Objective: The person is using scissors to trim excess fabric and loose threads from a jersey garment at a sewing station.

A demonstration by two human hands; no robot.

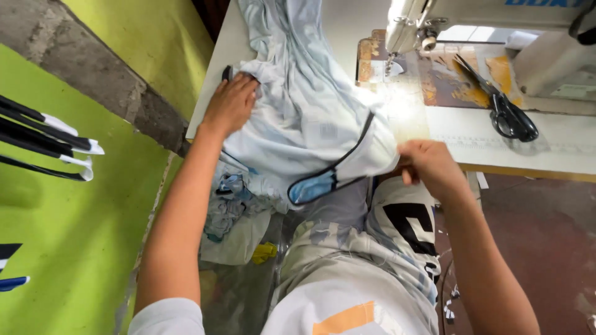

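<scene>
Bright lime-green sheeting (68, 248) is seen covering the floor on the left, with a grey concrete strip (93, 68) running across it and reddish-brown floor (540, 223) lying on the right. Across the upper middle a white counter (528, 139) is spread, its near edge trimmed in wood. On its far right a white sewing machine (496, 25) is mounted, the needle end hanging over a worn, patchy brown plate (447, 77). A small blue sign is carried on the machine's upper arm, cut off by the frame edge.

A pale blue-white garment (304, 105) is draped over the counter's left part and hangs off the near edge toward the lap; a small pale grey rectangular print is visible on its middle, and a dark-piped, blue-lined collar opening (323, 183) is turned up at its lower edge. The left hand (230, 105) is laid flat on the garment's left edge at the counter corner, fingers pressed down on the cloth. The right hand (428, 164) is closed in a pinch grip on the garment's right edge, just off the counter.

Black-and-white strips (49, 139) are laid on the green sheeting at far left. Black-handled scissors (500, 102) are rested on the counter, well apart from both hands. A small yellow scrap (264, 251) is seen below the hanging cloth.
</scene>
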